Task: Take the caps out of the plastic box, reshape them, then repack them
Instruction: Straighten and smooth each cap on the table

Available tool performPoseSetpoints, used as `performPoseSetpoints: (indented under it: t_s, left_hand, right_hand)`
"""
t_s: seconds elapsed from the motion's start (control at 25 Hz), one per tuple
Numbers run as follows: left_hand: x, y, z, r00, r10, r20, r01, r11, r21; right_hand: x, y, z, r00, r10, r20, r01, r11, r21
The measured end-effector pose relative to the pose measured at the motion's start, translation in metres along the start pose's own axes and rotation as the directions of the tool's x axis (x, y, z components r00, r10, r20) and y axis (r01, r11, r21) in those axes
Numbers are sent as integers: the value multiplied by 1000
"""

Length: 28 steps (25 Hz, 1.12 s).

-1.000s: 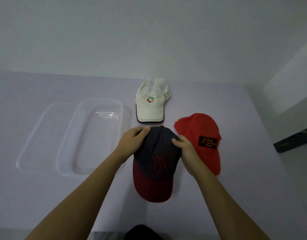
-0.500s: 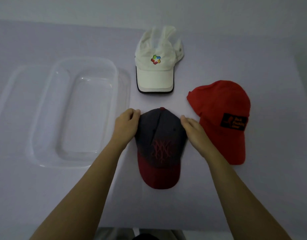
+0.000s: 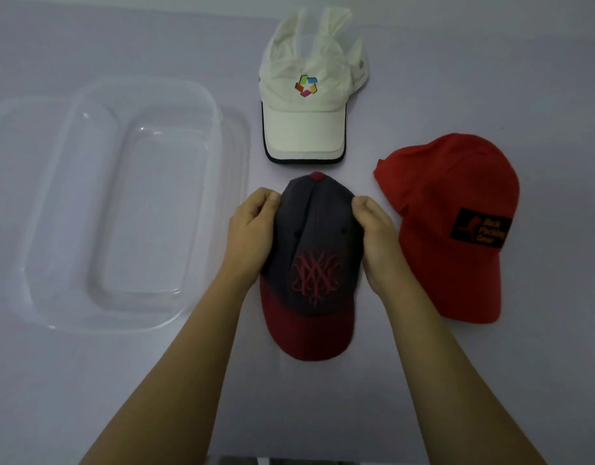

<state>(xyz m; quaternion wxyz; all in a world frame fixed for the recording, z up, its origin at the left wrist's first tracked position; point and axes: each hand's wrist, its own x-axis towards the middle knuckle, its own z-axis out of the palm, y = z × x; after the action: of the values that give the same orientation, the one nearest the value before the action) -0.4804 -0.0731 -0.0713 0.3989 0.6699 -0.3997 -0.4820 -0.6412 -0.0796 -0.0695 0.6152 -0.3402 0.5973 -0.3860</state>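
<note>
A dark grey cap [image 3: 314, 243] with a dark red brim and red embroidery lies in the middle of the table, brim toward me. My left hand [image 3: 252, 234] grips its crown on the left side and my right hand [image 3: 376, 241] grips it on the right, fingers curled onto the fabric. A white cap [image 3: 309, 105] with a coloured logo lies beyond it. A red cap [image 3: 457, 209] with a black patch lies to the right. The clear plastic box [image 3: 202, 105] stands at the left with nothing in it.
The box sits on its clear lid [image 3: 7, 135], which sticks out to the left and right of it. The pale table [image 3: 490, 380] stretches open at the front and right. The table's near edge is at the bottom of the view.
The view has tilted down and closer. Both hands have closed tighter on the dark cap's crown, with fingers curled in at its top sides. The cap stays in place.
</note>
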Motion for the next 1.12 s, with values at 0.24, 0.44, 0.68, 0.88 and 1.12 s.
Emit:
performPoseSetpoints:
  t_s: [0.24,0.44,0.68,0.88,1.12]
  left_hand:
    - [4,5,-8,997,-58,40,52,986,157]
    - [6,10,-9,992,-100,81,93,992,84]
    - [5,9,-10,999,-42,14,38,981,191]
    - [-33,0,-10,978,32,-206,-20,998,60]
    - [-64,-17,12,997,18,-81,-18,1000,-1]
  right_hand:
    - [14,-3,-11,978,203,50,-199,978,-61]
    - [19,-11,-6,991,123,52,-106,961,-257]
    - [13,-9,-9,1000,-5,12,10,918,-396]
    - [-28,7,-11,930,-220,-293,124,942,-311]
    - [-62,42,21,978,-205,-40,189,950,-249]
